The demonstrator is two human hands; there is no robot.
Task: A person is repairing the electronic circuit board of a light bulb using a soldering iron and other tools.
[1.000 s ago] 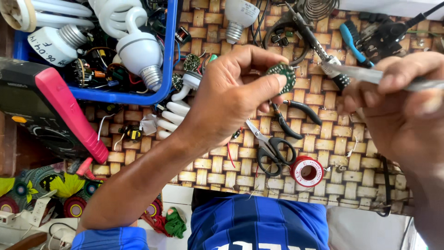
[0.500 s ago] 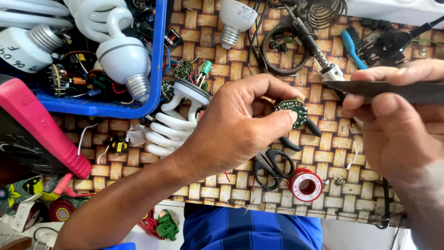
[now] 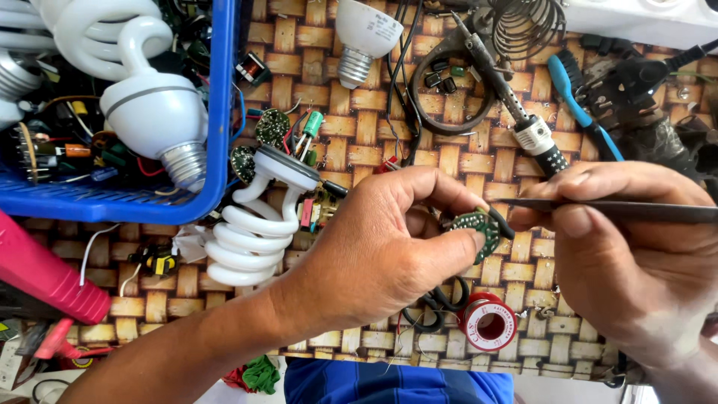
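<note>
Left hand (image 3: 381,247) is closed in a pinch on a small round green circuit board (image 3: 474,227), thumb and fingertips on its edge, held above the woven desk (image 3: 359,135) near frame centre. Right hand (image 3: 628,254) is closed around a thin dark tool (image 3: 621,210), probably tweezers or a soldering probe; cannot tell which. Tool's long axis runs roughly horizontal, tip pointing left toward the board. Tip sits just beside the board's right edge, touching or nearly so; exact contact not clear. So the board lies directly left of the right hand, along the tool's line. Below the hands: solder spool (image 3: 488,322) and scissors (image 3: 437,303), partly hidden. Spiral lamp (image 3: 254,224) lies left of the left hand, beside a blue tray (image 3: 221,112) of bulb parts. A soldering iron (image 3: 516,112) rests above, well apart.
</note>
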